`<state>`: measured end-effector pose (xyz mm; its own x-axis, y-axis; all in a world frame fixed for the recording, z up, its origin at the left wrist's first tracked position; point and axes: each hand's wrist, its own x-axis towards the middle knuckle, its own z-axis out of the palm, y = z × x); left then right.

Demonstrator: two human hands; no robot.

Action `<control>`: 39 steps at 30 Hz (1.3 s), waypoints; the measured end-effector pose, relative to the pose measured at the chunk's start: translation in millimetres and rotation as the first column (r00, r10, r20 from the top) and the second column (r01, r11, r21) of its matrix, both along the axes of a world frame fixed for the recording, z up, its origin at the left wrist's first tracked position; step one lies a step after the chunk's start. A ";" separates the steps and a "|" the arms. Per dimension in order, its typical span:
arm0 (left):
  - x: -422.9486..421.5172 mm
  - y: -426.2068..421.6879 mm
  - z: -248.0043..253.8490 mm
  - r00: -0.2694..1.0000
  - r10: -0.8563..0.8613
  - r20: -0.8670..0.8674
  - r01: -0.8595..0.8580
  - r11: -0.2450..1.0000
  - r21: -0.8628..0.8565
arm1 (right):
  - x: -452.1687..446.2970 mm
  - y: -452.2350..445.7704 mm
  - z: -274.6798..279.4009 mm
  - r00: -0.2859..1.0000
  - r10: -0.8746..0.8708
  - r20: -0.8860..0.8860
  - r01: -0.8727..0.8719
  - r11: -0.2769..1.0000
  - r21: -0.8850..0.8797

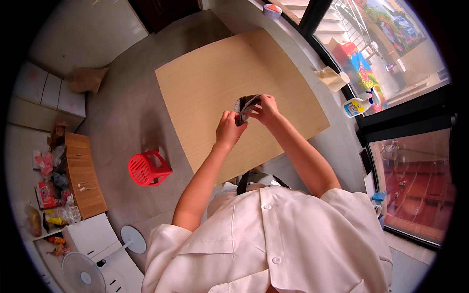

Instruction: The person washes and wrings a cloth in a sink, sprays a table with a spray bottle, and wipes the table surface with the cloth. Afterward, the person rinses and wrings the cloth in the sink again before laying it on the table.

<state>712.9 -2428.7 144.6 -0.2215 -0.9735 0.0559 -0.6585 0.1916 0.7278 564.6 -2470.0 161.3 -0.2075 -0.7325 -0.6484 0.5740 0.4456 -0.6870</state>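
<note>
Both hands are raised over a light wooden table (205,80), holding one small grey and dark thing (246,104). It looks like ribbed or knitted cloth with a rounded opening; its exact kind is hard to make out. My left hand (230,130) pinches its lower left edge, fingers closed. On the upper right rim, my right hand (265,109) grips with thumb and fingers, some fingers reaching toward the opening. The hands partly hide the thing. Apart from it, the table surface near the hands is bare wood.
A red plastic stool (149,168) stands on the floor left of the table. Along the right windowsill are a spray bottle (356,106) and a pale roll (332,78). A white fan (84,274), cabinets (87,176) and cluttered goods line the lower left.
</note>
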 end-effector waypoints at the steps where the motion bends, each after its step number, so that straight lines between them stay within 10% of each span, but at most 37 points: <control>1: 1.7 -1.5 -1.7 1.000 0.012 0.001 -0.012 1.000 0.012 | -0.2 1.3 2.7 1.000 0.007 -0.010 -0.007 0.999 -0.033; 11: 19.0 -9.7 3.7 0.994 -0.095 0.044 0.095 0.995 0.002 | -24.9 3.4 -32.5 0.876 0.167 -0.453 -0.249 0.960 -0.128; 13: 22.8 -10.9 -5.0 0.987 -0.163 -0.002 0.163 0.985 0.048 | -25.5 10.3 -35.4 0.630 0.118 -0.768 -0.370 0.915 -0.162; 24: 37.3 -11.9 -25.3 0.971 -0.208 -0.119 0.219 0.972 0.089 | -30.2 21.8 -25.0 0.871 0.235 -0.431 -0.284 0.957 -0.052; 32: 57.9 -28.7 -49.2 0.919 0.033 -0.394 0.025 0.990 0.141 | -50.7 29.0 -23.7 0.267 -0.001 -0.964 -0.377 0.920 -0.106; 39: 19.7 -17.9 -35.8 0.726 0.255 -0.639 0.187 0.821 0.540 | 17.1 47.8 -39.6 0.369 0.078 -0.926 -0.555 0.817 -0.153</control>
